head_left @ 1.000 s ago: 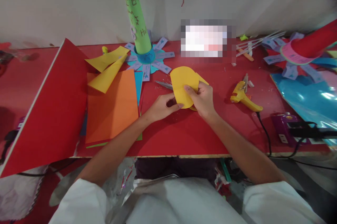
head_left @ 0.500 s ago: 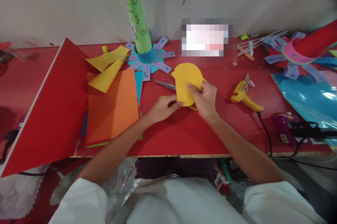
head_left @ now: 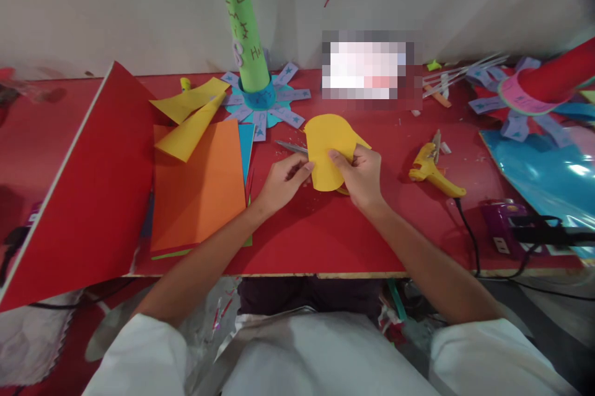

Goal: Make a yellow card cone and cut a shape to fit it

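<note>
A cut piece of yellow paper (head_left: 328,145) with rounded ends is held up over the red table. My right hand (head_left: 365,176) grips its right side, the thumb lying across the front. My left hand (head_left: 286,179) pinches the paper's left edge between thumb and fingers. Behind the paper, a metal blade (head_left: 290,147) that looks like scissors pokes out to the left; the rest of it is hidden. More yellow shows behind the right hand and below the paper.
Orange paper sheets (head_left: 199,191) lie left, with yellow scraps (head_left: 190,136) on top and a red board (head_left: 88,198) standing beside them. A green paper tube (head_left: 244,24) rises behind. A yellow glue gun (head_left: 434,176) and a purple power box (head_left: 504,228) sit right.
My left hand has slid up along the paper's left edge from its lower corner. The paper has turned slightly, and more yellow shows behind my right hand.
</note>
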